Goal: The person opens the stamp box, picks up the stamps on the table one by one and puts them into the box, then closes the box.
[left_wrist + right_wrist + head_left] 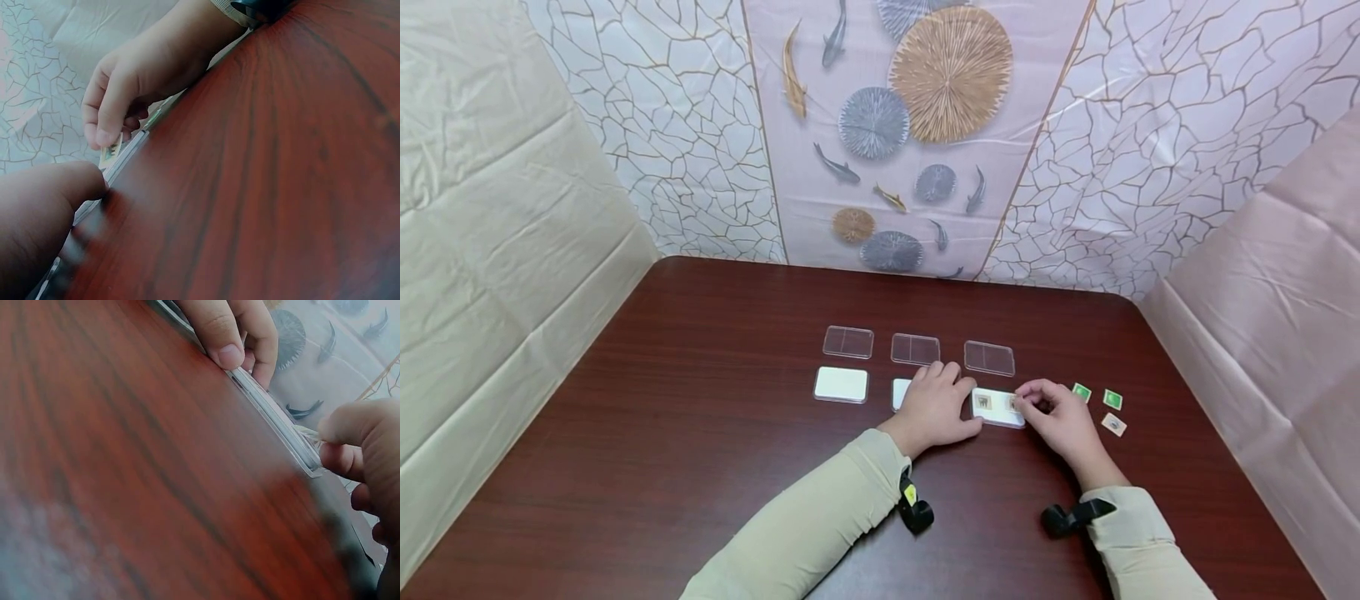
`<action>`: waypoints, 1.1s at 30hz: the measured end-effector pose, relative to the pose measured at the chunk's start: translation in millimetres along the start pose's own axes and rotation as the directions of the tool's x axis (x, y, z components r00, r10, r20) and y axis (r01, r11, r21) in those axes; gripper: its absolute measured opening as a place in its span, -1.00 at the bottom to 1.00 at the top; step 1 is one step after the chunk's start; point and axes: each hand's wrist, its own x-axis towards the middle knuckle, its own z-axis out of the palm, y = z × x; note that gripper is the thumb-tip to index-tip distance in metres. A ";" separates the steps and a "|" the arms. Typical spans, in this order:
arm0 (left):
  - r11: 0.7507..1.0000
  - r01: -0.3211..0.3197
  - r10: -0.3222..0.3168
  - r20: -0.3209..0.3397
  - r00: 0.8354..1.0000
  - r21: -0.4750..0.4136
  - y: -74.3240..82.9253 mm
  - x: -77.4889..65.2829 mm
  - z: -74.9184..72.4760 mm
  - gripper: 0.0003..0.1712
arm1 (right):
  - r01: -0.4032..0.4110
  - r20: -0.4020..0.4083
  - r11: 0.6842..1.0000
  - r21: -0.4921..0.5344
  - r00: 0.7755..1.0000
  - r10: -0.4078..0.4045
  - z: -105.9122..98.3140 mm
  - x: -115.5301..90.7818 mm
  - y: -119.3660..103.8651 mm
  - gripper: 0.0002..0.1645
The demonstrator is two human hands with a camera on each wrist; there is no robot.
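A clear flat plastic case with a white insert [997, 417] lies in the middle right of the table. One small square printed card [983, 402] sits on its left half. My left hand [934, 406] holds the case's left end, thumb at the near edge and index finger at the far edge. My right hand [1060, 421] pinches another small printed card [111, 154] by its edge, tilted over the case's right end. To the right lie two green-faced square cards [1112, 400] and one printed square card [1114, 424]. A second white-filled case [899, 392] is partly hidden under my left hand.
Another white-filled case [841, 384] lies at the left. Three clear lids, a left one [848, 342], a middle one [915, 349] and a right one [988, 358], form a row behind the cases. Patterned cloth [700, 125] hangs behind the dark wooden table [625, 417].
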 end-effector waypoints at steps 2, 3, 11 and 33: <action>1.000 0.001 -0.001 -0.003 1.000 0.002 0.0 0.0 0.0 -0.32 | 0.049 -0.006 0.997 -0.057 0.999 -0.050 0.6 0.1 0.8 -0.92; 1.000 0.001 -0.001 -0.003 1.000 0.003 0.0 -0.1 -0.3 -0.32 | 0.070 -0.009 0.994 -0.082 0.997 -0.071 0.5 0.1 0.6 -0.92; 1.000 0.003 -0.003 0.002 1.000 0.004 0.5 0.9 -0.6 -0.32 | 0.138 -0.015 0.969 -0.204 0.989 -0.144 0.5 1.1 1.3 -0.90; 0.999 -0.036 0.034 -0.055 0.998 -0.023 -7.3 -5.2 1.0 -0.22 | 0.198 -0.089 0.952 -0.232 0.971 -0.224 -3.1 3.4 1.2 -0.92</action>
